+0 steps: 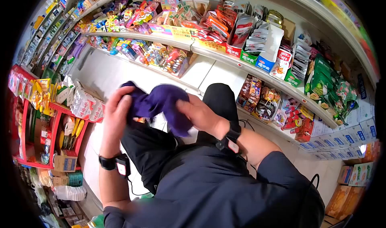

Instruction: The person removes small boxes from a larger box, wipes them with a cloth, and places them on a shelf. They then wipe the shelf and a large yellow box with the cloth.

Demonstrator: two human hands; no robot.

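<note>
A dark purple cloth (161,101) is stretched and bunched between my two hands, in front of my lap. My left hand (116,107) grips its left end, fingers curled round the fabric. At the other side my right hand (199,113) pinches the cloth, with part of it hanging down beside my thumb. The lower edge of the cloth is slightly blurred. Each wrist wears a black strap with a small device.
Ahead runs a curved shelf (281,81) with snack packets and open display boxes (265,59). A red rack (52,135) of goods stands at my left. White cartons (341,139) are stacked at the right. Several cardboard boxes (341,196) lie lower right.
</note>
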